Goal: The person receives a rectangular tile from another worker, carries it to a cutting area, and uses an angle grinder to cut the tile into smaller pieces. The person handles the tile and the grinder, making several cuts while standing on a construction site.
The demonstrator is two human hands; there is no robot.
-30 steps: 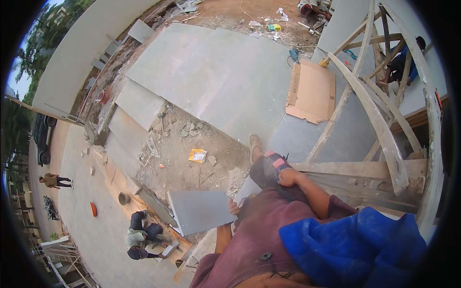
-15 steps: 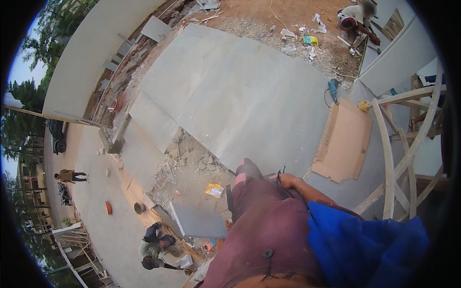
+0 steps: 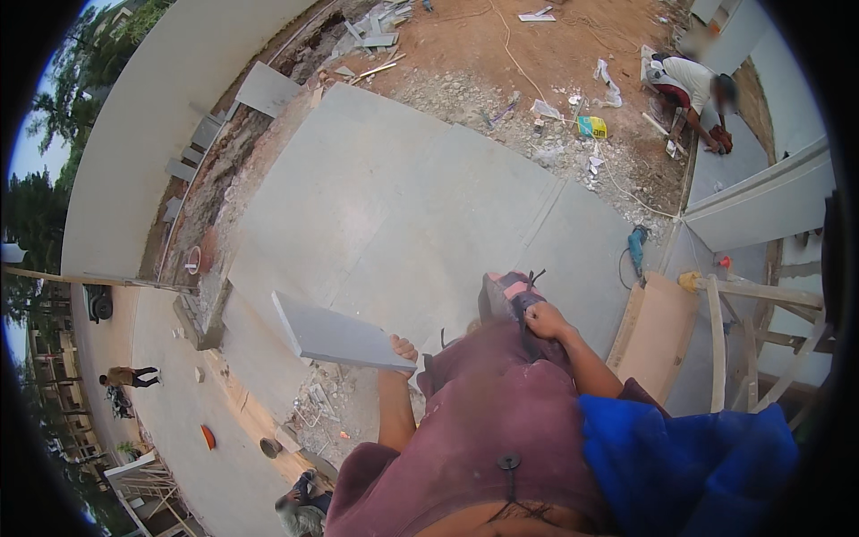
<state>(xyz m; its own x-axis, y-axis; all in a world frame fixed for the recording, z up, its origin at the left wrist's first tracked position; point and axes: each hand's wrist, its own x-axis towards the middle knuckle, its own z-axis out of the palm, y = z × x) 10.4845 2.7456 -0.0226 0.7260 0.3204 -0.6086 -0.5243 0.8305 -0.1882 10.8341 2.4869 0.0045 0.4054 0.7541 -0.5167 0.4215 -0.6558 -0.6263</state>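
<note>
The left hand (image 3: 403, 347) is closed on the near edge of a flat grey rectangular tile slab (image 3: 335, 336), with the fingers curled over the top of it; the slab stretches from the hand toward 9 o'clock and is held above the grey paved floor (image 3: 394, 206). The right hand (image 3: 546, 320) is clenched around the handle of a dark power tool with a pink body (image 3: 508, 300), which lies just beside the hand at 10 o'clock from it. Both forearms come from the maroon shirt (image 3: 483, 430) at 6 o'clock, and a blue cloth (image 3: 689, 465) sits at 4 o'clock. A brown cardboard sheet (image 3: 658, 331) lies at 3 o'clock from the right hand. At 1 o'clock, well apart, another person in a white shirt (image 3: 684, 80) crouches on the sandy ground.
</note>
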